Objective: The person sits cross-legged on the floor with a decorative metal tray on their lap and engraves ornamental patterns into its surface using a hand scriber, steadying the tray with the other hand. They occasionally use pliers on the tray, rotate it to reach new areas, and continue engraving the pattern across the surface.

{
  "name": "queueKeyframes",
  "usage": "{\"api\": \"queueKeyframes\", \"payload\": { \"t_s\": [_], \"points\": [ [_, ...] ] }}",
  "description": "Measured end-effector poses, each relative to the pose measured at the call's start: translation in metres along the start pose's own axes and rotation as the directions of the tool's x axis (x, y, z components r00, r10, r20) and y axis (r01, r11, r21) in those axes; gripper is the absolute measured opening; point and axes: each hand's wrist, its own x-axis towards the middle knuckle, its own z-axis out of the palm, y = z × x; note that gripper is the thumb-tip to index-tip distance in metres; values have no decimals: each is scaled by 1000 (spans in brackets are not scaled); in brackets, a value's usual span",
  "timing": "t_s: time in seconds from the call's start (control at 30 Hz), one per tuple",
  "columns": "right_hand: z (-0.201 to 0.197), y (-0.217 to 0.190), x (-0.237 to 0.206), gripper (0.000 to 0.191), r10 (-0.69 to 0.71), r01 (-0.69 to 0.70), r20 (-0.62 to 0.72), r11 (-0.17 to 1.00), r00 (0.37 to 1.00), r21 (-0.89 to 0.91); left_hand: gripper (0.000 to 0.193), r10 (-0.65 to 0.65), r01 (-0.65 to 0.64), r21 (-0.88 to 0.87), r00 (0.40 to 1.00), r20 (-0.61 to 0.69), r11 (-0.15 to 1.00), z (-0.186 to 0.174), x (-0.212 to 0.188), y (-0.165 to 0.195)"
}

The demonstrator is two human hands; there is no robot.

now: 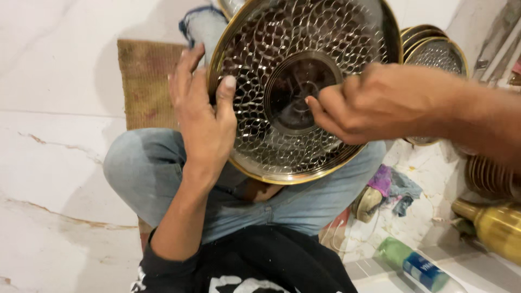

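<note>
A large round metal plate with a hammered scale pattern and a brass-coloured rim stands tilted above my crossed legs in blue jeans. My left hand grips its left rim, thumb on the patterned face. My right hand comes in from the right with fingers pinched together, pressing on the plate near the smooth dark centre disc. Whether something small sits between those fingers is hidden.
I sit on a white marble floor with a brown mat behind my knee. More patterned plates stand stacked at the right. A brass vessel, a green-capped plastic bottle and crumpled cloths lie at lower right.
</note>
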Motion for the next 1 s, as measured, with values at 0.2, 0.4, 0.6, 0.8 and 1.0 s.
{"api": "queueKeyframes", "payload": {
  "t_s": [0.2,0.4,0.6,0.8,1.0],
  "points": [
    [5,-7,4,27,59,-73,167,994,984,82,26,64,-71,-120,996,-61,990,-1,-1,-6],
    [-33,-56,21,31,532,-754,539,391,653,527,22,54,-66,-230,997,-60,971,0,-5,-13],
    [-38,-27,70,36,538,-747,748,-292,388,597,19,99,-116,-221,991,-87,968,2,-6,-18],
    [-20,-17,53,21,339,-607,535,637,774,475,24,95,-117,-238,990,-101,964,2,-9,-23],
    [-55,9,84,38,462,-959,875,-152,143,237,20,108,-139,-252,985,-133,958,2,-7,-20]
  ]
}}
